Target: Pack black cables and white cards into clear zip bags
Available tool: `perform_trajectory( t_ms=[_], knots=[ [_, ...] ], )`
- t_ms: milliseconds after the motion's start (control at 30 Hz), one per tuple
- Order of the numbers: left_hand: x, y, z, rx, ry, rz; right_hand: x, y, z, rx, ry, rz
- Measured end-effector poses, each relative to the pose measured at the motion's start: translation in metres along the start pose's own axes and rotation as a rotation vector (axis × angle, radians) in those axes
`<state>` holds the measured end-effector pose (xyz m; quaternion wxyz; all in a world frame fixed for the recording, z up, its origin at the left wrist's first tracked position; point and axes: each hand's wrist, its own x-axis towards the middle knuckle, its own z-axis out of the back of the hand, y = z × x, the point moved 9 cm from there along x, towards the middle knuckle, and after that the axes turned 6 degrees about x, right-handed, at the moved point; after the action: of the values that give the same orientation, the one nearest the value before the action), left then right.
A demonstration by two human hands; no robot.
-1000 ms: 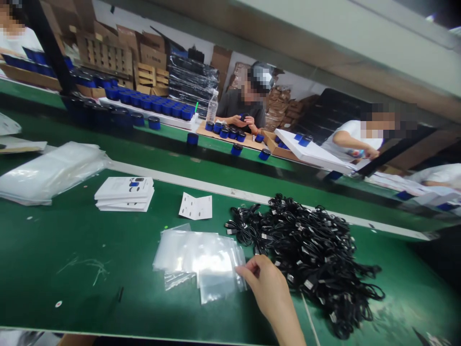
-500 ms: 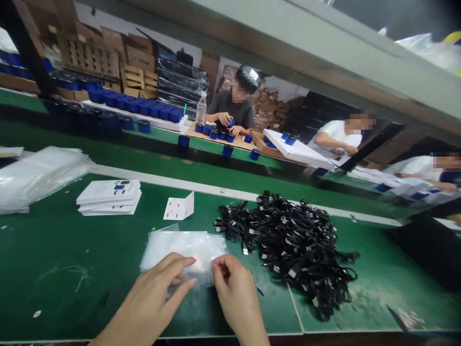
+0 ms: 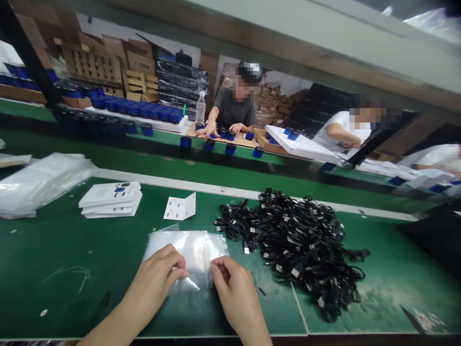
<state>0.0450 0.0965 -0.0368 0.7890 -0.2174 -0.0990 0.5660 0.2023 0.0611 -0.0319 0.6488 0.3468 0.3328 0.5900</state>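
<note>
Clear plastic bags [image 3: 189, 247] lie in a stack on the green bench in front of me. My right hand [image 3: 230, 278] pinches the right edge of a bag between thumb and curled fingers. My left hand [image 3: 163, 271] is closed too, its thumb and fingertips pressed together on the bag's left part. Just behind the bags stands a folded white leaflet [image 3: 180, 206], partly opened. To the right of my right hand spreads a large heap of black USB cables [image 3: 295, 240], with one metal plug pointing toward me.
White printed booklets [image 3: 110, 198] are stacked at the left, beside a bundle of larger plastic bags [image 3: 43, 180]. Across the belt, a co-worker [image 3: 234, 108] reaches among blue jars with black lids [image 3: 230, 149]. A grey shelf beam [image 3: 288, 43] crosses overhead.
My left hand has closed from spread fingers into a pinch on the bag. My right hand keeps its hold. The co-worker opposite has reached forward, and another jar stands on the belt.
</note>
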Motion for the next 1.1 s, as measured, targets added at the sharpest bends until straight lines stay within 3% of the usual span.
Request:
perform_trajectory(
  t_ms=[167, 533, 800, 1100],
  knots=[
    [-0.005, 0.002, -0.004, 0.009, -0.009, 0.002, -0.007, 0.001, 0.008, -0.065, -0.077, 0.047],
    [0.008, -0.007, 0.003, 0.032, 0.062, -0.016, -0.014, 0.008, 0.008, -0.088, -0.103, 0.133],
    [0.008, -0.004, 0.002, 0.037, 0.031, -0.056, 0.001, 0.024, -0.005, -0.326, -0.169, 0.15],
    [0.007, -0.001, 0.005, -0.007, -0.026, -0.065, 0.015, 0.033, -0.004, -0.268, -0.17, 0.167]
  ],
)
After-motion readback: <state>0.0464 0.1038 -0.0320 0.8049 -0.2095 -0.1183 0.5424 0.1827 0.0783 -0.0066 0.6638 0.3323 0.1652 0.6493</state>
